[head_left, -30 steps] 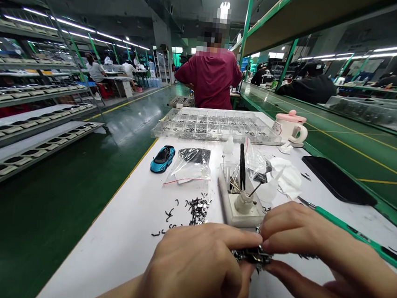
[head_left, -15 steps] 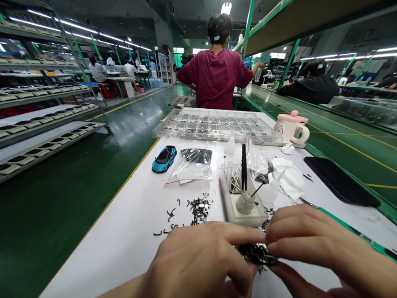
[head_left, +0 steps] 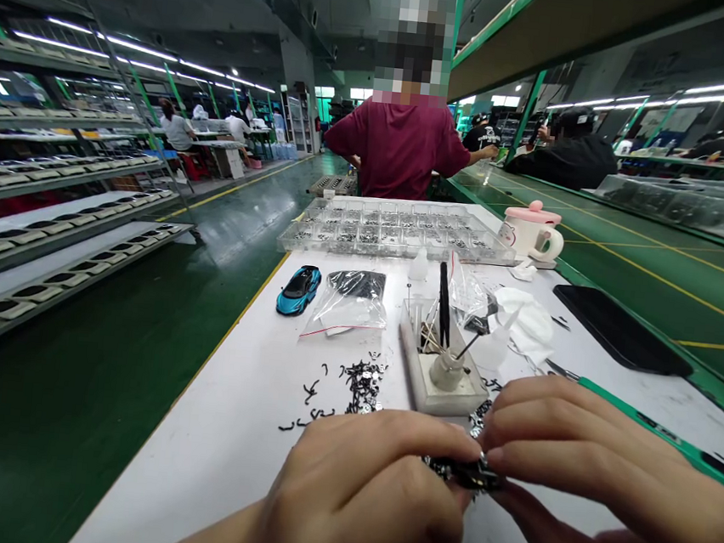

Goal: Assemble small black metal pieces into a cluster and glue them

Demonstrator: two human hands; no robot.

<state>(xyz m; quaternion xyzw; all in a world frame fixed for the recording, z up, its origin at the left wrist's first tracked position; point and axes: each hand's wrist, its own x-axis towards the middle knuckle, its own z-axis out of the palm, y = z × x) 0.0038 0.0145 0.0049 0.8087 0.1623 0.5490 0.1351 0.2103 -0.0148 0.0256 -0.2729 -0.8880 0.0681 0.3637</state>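
Note:
Both hands meet at the near edge of the white table [head_left: 203, 461] around a small shiny black part [head_left: 461, 472], whose exact kind I cannot make out. My left hand [head_left: 373, 486] has its fingers curled round the part's left side, with the index finger reaching along its top. From the right, my right hand [head_left: 599, 474] pinches the other end between thumb and fingertips. Beyond the left hand lies a pile of small black and silver pieces [head_left: 364, 387]. More such pieces [head_left: 480, 415] show behind the fingertips, partly hidden.
A holder [head_left: 446, 391] with a small bottle, swabs and black tweezers [head_left: 444, 301] stands ahead. Around it are a plastic bag [head_left: 352, 300], blue toy car [head_left: 300, 289], divided clear tray [head_left: 398, 228], lidded mug [head_left: 528, 235], black mat [head_left: 618, 329] and green tool [head_left: 636, 413]. A person [head_left: 403, 147] faces away.
My left index finger has shifted along the top of the part toward the right fingertips, and the part has tilted slightly. The person ahead has lowered the outstretched right arm.

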